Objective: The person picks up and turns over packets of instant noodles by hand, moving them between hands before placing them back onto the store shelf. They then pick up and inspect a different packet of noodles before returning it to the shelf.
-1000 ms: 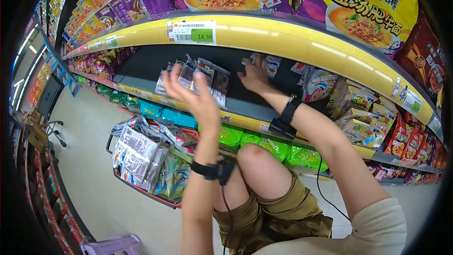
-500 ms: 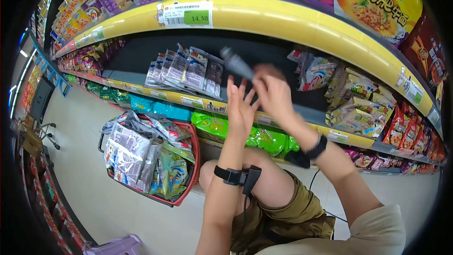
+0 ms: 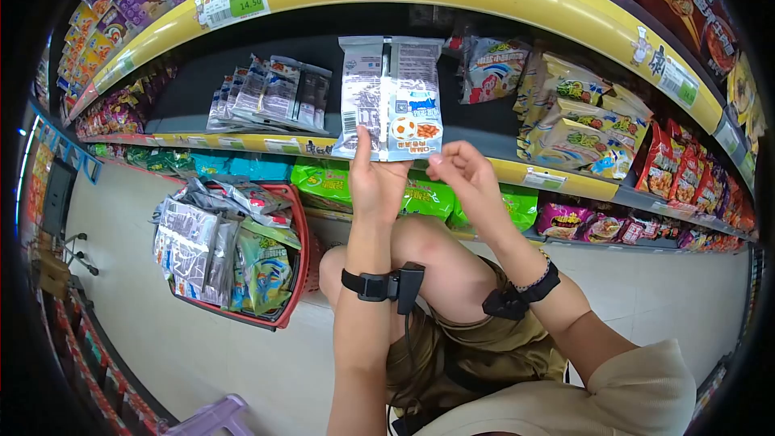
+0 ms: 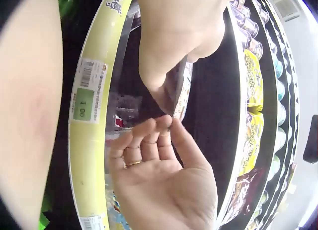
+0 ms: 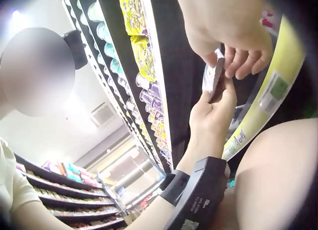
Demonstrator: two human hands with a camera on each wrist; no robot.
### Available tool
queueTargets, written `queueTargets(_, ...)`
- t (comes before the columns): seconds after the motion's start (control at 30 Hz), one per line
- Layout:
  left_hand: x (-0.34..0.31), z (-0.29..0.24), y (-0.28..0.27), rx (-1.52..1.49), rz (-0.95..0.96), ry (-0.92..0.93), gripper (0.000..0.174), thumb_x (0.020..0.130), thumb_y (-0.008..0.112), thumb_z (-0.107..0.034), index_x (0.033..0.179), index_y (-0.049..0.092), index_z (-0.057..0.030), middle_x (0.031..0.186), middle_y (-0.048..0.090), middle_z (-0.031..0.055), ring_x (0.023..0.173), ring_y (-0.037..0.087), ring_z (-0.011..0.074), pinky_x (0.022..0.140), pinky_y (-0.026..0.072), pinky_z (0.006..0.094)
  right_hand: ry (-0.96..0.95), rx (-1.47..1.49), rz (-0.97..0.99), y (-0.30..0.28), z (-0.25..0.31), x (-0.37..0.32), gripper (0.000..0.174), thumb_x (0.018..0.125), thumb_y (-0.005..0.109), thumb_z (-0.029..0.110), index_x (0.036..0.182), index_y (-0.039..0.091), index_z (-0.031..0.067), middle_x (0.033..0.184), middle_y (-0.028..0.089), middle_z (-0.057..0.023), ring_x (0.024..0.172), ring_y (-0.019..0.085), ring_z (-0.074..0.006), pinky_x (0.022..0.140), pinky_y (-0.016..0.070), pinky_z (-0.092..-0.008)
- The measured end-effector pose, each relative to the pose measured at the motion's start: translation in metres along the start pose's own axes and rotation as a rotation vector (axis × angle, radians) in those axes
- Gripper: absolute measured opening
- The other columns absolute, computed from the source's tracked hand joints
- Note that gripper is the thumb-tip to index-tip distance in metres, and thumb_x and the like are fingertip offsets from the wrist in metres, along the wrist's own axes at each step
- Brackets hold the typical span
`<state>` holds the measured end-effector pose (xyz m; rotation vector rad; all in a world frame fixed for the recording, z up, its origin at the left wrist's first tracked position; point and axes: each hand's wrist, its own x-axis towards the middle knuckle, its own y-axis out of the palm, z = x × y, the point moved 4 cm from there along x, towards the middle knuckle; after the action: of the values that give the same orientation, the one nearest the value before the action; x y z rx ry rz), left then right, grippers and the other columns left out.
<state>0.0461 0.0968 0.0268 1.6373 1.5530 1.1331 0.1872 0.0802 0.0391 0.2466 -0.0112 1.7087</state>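
A silver-and-white snack packet stands upright in front of the dark middle shelf. My left hand grips its bottom edge, thumb on the front. My right hand has its fingers curled and pinches the packet's lower right corner. In the left wrist view the left hand comes down onto the packet's edge, and the right hand's fingertips meet it from below. The right wrist view shows the packet between both hands.
More silver packets lean in a row on the same yellow-edged shelf. Noodle bags fill its right part. A red basket with several packets stands on the floor at left. A purple stool is nearby.
Both hands were reaching into the shelf. The right hand drew a packet out, the left hand met it, and the two now hold it upright before the shelf.
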Motion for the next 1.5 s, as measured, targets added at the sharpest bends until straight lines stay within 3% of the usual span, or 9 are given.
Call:
queueTargets(0.23,-0.007,-0.018,-0.006,0.034,-0.016,-0.038,0.045,0.099,0.039,-0.032,0.13,0.042,0.0005,0.129,0.051,0.012,0.12,0.048,0.0236,0.101,0.0379,0.0395,0.006,0.046,0.109,-0.004,-0.015,0.0,0.025,0.09,0.06,0.021,0.105,0.053,0.0018,0.093,0.06,-0.0034,0.084,0.056,-0.0097,0.077,0.0449,-0.0247)
queueTargets(0.43,-0.024,-0.03,-0.025,0.354,-0.198,-0.33,0.033,0.089,0.057,-0.027,0.108,0.059,-0.0006,0.1,0.066,0.0105,0.09,0.064,0.0185,0.08,0.0506,0.0326,0.187,0.38,0.109,-0.039,0.007,0.01,0.044,0.095,0.049,0.037,0.125,0.049,0.0038,0.109,0.06,-0.0062,0.092,0.058,-0.0114,0.083,0.0454,-0.0276)
queueTargets(0.5,-0.026,-0.028,-0.026,0.533,-0.156,-0.389,0.036,0.089,0.059,-0.028,0.111,0.058,-0.0001,0.104,0.065,0.011,0.095,0.063,0.0195,0.082,0.0501,0.0332,0.297,0.104,0.272,-0.039,0.004,0.007,0.038,0.095,0.051,0.033,0.12,0.053,0.0042,0.103,0.063,-0.005,0.085,0.06,-0.0103,0.077,0.0475,-0.0244)
queueTargets(0.63,-0.026,-0.033,0.019,-0.16,0.334,-0.329,0.08,0.088,0.048,-0.058,0.138,0.031,0.0013,0.135,0.045,0.0172,0.118,0.051,0.0254,0.102,0.039,0.0408,0.2,0.514,-0.07,-0.033,0.028,0.006,0.03,0.096,0.051,0.025,0.116,0.055,0.0037,0.102,0.064,-0.0055,0.085,0.063,-0.0129,0.079,0.0511,-0.0279)
queueTargets(0.7,-0.024,-0.027,0.022,-0.184,0.454,-0.361,0.084,0.086,0.053,-0.056,0.141,0.023,-0.0005,0.138,0.04,0.0171,0.124,0.045,0.0263,0.107,0.0324,0.0419,0.142,0.629,-0.074,-0.026,0.02,0.005,0.027,0.096,0.049,0.021,0.115,0.055,0.0033,0.107,0.063,-0.0067,0.094,0.061,-0.0137,0.085,0.0502,-0.031)
queueTargets(0.77,-0.019,-0.016,0.007,0.185,0.278,-0.23,0.075,0.088,0.057,-0.045,0.142,0.025,-0.0045,0.14,0.038,0.0162,0.128,0.039,0.0274,0.102,0.0362,0.0498,0.112,0.664,-0.048,-0.008,0.016,-0.008,0.026,0.097,0.048,0.02,0.116,0.054,0.003,0.113,0.06,-0.0075,0.102,0.058,-0.0135,0.088,0.0481,-0.0323)
queueTargets(0.8,-0.02,-0.018,-0.001,0.308,0.107,-0.183,0.057,0.091,0.057,-0.024,0.138,0.032,-0.0022,0.133,0.046,0.014,0.12,0.048,0.0229,0.098,0.042,0.0412,0.15,0.609,-0.046,-0.002,0.015,-0.016,0.03,0.097,0.048,0.018,0.121,0.052,0.0018,0.117,0.058,-0.0081,0.105,0.056,-0.0138,0.09,0.0463,-0.0329)
queueTargets(0.9,-0.009,-0.024,-0.008,0.351,0.03,-0.132,0.042,0.091,0.055,-0.008,0.129,0.041,-0.0005,0.119,0.057,0.0087,0.106,0.056,0.0137,0.089,0.0455,0.0292,0.178,0.461,0.024,0.004,0.014,-0.023,0.031,0.097,0.045,0.016,0.124,0.05,0.0008,0.119,0.057,-0.0091,0.108,0.055,-0.0164,0.093,0.0444,-0.0384)
queueTargets(1.5,-0.013,-0.031,-0.004,0.22,-0.029,-0.107,0.036,0.09,0.057,-0.01,0.123,0.047,0.0,0.112,0.06,0.0096,0.098,0.06,0.0148,0.082,0.049,0.0277,0.167,0.569,0.054,0.009,0.004,-0.022,0.038,0.096,0.048,0.01,0.132,0.042,-0.0017,0.119,0.057,-0.0083,0.107,0.056,-0.0157,0.092,0.0468,-0.0345)
